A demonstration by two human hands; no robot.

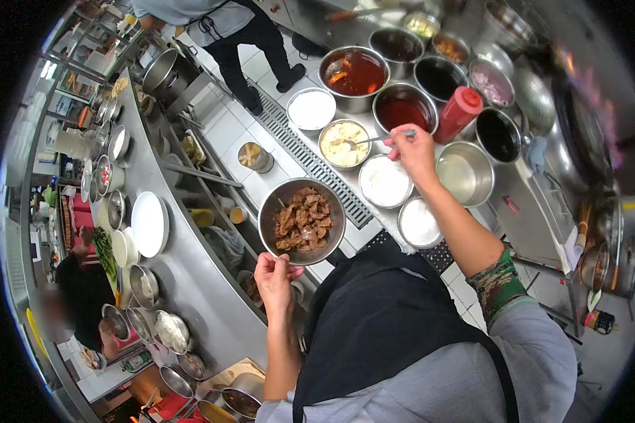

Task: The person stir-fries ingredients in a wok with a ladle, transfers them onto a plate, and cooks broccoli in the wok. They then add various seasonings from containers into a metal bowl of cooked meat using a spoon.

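Note:
My left hand (276, 280) grips the near rim of a steel bowl (264, 243) and holds it up over the floor. Brown pieces of cooked meat (303, 220) fill much of that bowl. With closed fingers, my right hand (410, 149) holds a spoon (376, 139) by its handle. The spoon's head dips into a bowl of pale yellow paste (342, 143). Close around it stand a bowl of white powder (386, 181), another white-filled bowl (311, 108) and a pot of dark red sauce (405, 111).
A red squeeze bottle (460, 113) stands among several sauce pots on the right. To the left runs a long steel counter (197, 282) with white plates (149, 224) and bowls. One person (241, 42) stands at the top; another person (85, 289) is behind the counter. A floor drain (296, 134) crosses the tiles.

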